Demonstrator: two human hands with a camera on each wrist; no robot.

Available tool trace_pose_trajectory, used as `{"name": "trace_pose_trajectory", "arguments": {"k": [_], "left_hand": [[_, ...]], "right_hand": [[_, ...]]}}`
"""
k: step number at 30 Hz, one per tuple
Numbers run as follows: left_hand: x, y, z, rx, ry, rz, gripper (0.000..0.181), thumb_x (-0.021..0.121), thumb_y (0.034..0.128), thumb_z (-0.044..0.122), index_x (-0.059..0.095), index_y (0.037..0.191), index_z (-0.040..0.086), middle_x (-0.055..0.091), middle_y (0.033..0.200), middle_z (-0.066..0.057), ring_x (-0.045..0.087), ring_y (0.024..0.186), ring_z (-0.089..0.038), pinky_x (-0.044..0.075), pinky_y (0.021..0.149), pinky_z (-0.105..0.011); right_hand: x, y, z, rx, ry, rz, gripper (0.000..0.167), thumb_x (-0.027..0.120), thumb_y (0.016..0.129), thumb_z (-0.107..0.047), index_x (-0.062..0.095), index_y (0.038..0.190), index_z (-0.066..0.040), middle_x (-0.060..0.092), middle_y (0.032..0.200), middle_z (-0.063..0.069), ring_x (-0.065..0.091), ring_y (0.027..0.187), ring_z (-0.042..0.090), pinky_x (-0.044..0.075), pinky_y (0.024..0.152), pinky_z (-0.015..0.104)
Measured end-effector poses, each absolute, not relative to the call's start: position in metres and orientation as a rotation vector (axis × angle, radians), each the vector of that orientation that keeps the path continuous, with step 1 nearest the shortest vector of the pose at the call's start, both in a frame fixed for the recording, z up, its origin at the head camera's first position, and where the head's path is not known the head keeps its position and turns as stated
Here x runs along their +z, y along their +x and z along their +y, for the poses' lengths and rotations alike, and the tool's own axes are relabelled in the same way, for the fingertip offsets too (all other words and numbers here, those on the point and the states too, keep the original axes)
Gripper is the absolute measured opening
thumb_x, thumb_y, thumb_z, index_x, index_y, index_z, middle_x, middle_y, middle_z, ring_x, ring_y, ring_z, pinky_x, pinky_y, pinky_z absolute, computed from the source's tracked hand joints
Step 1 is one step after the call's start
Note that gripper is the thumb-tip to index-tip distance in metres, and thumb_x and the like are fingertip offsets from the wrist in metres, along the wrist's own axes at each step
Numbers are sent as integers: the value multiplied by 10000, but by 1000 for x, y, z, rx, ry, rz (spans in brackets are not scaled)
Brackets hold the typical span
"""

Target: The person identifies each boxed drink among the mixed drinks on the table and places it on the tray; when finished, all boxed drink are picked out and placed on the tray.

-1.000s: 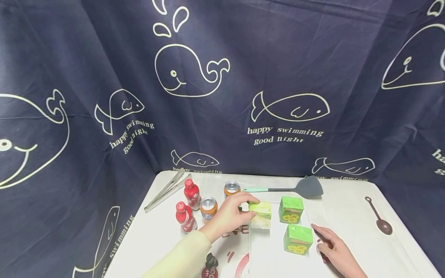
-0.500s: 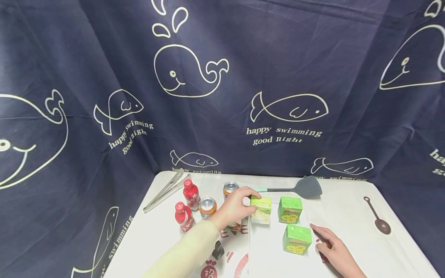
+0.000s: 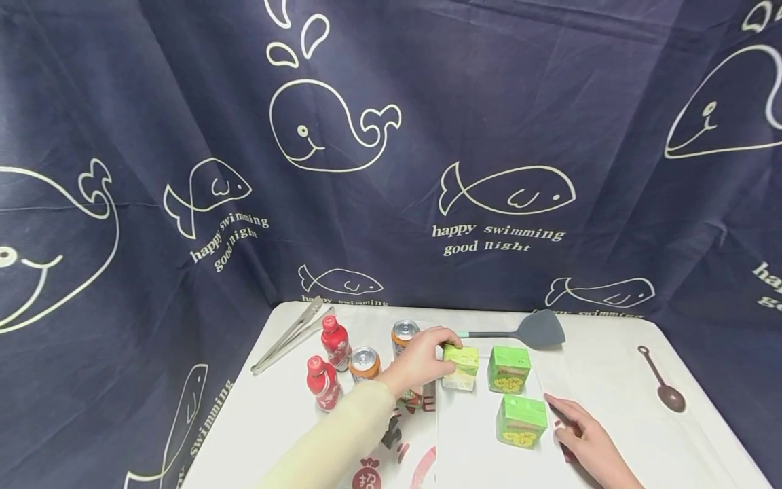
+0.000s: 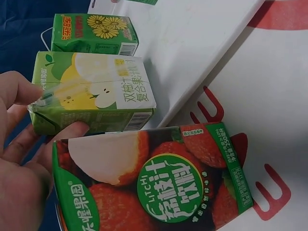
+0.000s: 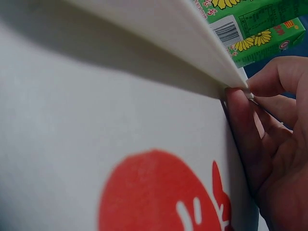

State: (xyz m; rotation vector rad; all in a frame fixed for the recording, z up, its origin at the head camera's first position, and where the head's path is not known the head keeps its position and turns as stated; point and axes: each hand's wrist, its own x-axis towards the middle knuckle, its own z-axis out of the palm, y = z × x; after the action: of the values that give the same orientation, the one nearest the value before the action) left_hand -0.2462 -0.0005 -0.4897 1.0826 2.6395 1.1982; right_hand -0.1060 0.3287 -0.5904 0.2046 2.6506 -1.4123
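My left hand [image 3: 424, 360] holds a pale yellow-green juice box [image 3: 462, 370] by its upper part, with fingers over the far edge and the thumb near. It stands upright at the left part of a white board [image 3: 470, 445]. Two green drink boxes with yellow flowers, one farther back [image 3: 510, 370] and one nearer [image 3: 522, 421], stand on the board. A lychee juice box [image 4: 159, 178] is close to my left hand, mostly hidden by it in the head view. My right hand [image 5: 274, 130] pinches the board's right edge, which appears raised above the printed tablecloth.
Left of the board stand two red bottles [image 3: 322, 384] and two cans [image 3: 364, 365]. Metal tongs [image 3: 290, 339] lie at the back left. Behind the boxes lies a spatula [image 3: 540, 329]; a brown spoon [image 3: 671, 397] is at the far right. A dark blue curtain [image 3: 391, 204] hangs behind.
My left hand has moved a little right and away with the yellow-green juice box, covering more of the spatula handle. The right hand keeps its place at the board's edge.
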Motion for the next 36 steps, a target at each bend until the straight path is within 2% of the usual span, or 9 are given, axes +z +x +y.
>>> {"name": "trace_pose_trajectory", "arguments": {"k": [4, 12, 16, 23, 36], "left_hand": [[-489, -249, 3, 1173, 1099, 2642, 334, 785, 820, 25, 702, 1111, 164, 653, 1089, 95, 586, 983, -53, 529, 937, -272], [-493, -253, 5, 1099, 1124, 2641, 329, 784, 830, 30, 675, 1108, 170, 635, 1093, 89, 577, 983, -41, 494, 915, -192], [-495, -255, 5, 1076, 1123, 2638, 327, 779, 837, 38, 656, 1101, 186, 620, 1097, 100, 573, 988, -35, 494, 921, -195], [-494, -256, 4, 1087, 1085, 2636, 331, 772, 832, 41, 648, 1100, 189, 609, 1095, 100, 569, 985, -40, 494, 918, -199], [-494, -256, 4, 1091, 1071, 2639, 322, 774, 849, 52, 668, 1130, 169, 620, 1106, 87, 576, 1001, -41, 492, 938, -203]], "right_hand": [[-589, -106, 328, -1432, 211, 2640, 624, 592, 932, -1, 460, 1542, 12, 481, 1455, 199, 557, 648, 191, 504, 590, 275], [-587, -106, 328, -1390, 219, 2619, 625, 579, 959, -22, 428, 1565, 0, 450, 1498, 184, 535, 705, 182, 479, 620, 274], [-587, -106, 328, -1356, 206, 2641, 619, 577, 967, -41, 427, 1566, -2, 448, 1513, 199, 522, 737, 164, 463, 645, 273], [-587, -106, 328, -1381, 219, 2630, 629, 579, 948, -31, 439, 1560, -3, 452, 1500, 205, 550, 683, 184, 489, 625, 274], [-588, -107, 329, -1377, 211, 2647, 629, 593, 937, -38, 451, 1548, 9, 477, 1465, 213, 532, 687, 169, 472, 625, 268]]}}
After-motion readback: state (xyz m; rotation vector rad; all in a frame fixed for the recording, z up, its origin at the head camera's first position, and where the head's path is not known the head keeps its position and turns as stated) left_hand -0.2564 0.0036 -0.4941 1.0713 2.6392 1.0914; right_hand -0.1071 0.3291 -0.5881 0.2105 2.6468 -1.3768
